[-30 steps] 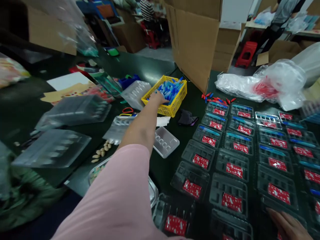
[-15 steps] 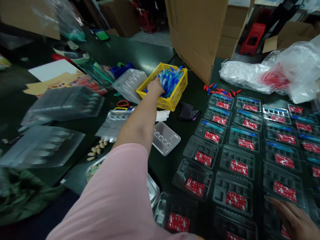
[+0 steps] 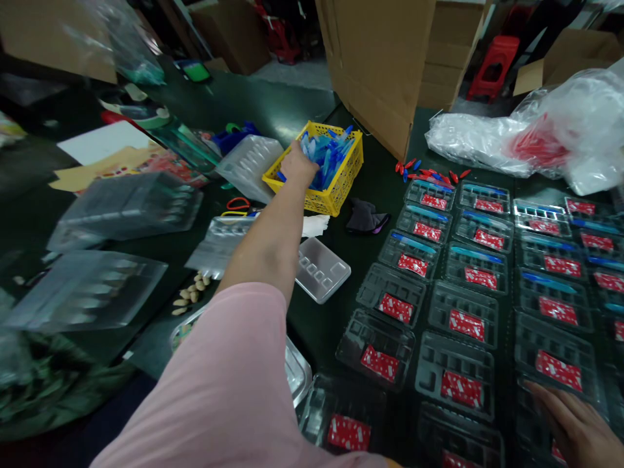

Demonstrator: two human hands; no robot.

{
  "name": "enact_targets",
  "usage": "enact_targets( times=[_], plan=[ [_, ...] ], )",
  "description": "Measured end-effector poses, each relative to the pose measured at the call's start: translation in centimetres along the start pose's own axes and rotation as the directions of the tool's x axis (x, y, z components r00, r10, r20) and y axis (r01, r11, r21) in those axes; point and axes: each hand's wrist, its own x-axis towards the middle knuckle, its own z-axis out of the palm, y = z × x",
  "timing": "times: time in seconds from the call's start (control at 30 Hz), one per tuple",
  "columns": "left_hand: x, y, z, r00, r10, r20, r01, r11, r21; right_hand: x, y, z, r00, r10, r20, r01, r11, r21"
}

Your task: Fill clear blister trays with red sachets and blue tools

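Note:
My left hand (image 3: 297,168) reaches into a yellow plastic basket (image 3: 336,201) heaped with blue and light-blue pen-like pieces (image 3: 327,153). It touches the pieces near the basket's left side; its fingertips are hidden among them, so its grip cannot be made out. At the lower right, my right hand (image 3: 578,422) lies with stretched fingers over a clear plastic tray (image 3: 536,416), apparently holding nothing. Rows of similar trays (image 3: 463,318) each carry a red patterned packet (image 3: 467,324). Those in the farther rows also have blue pieces lying in their top slots.
Small red and blue pieces (image 3: 433,177) lie beyond the trays. A cardboard box (image 3: 380,71) stands behind the basket. Clear plastic bags (image 3: 487,140) are at the back right. Stacked clear trays (image 3: 127,208), scissors (image 3: 237,207), peanuts (image 3: 192,292) and a dark cloth (image 3: 364,216) lie nearby.
My left hand has shifted slightly left and up within the basket. My right hand stays over the same tray, and the view has moved slightly.

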Motion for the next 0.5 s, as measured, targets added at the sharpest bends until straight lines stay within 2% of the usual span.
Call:
enact_targets(
  times=[0.2,0.33,0.5],
  plan=[
    [0.7,0.8,-0.6,0.997,-0.021,-0.079,0.008,0.988,-0.152,-0.3,0.0,-0.1,0.997,0.07,0.024,-0.071,0.996,0.05],
    [1.3,1.5,-1.4,0.986,0.031,-0.163,-0.064,0.978,-0.199,0.1,0.0,-0.3,0.999,0.05,0.02,-0.051,0.997,0.052],
    [1.4,2.5,-3.3,0.968,0.079,-0.24,-0.134,0.966,-0.222,0.6,-0.1,-0.2,1.0,0.017,-0.019,-0.017,1.0,0.024]
  ],
)
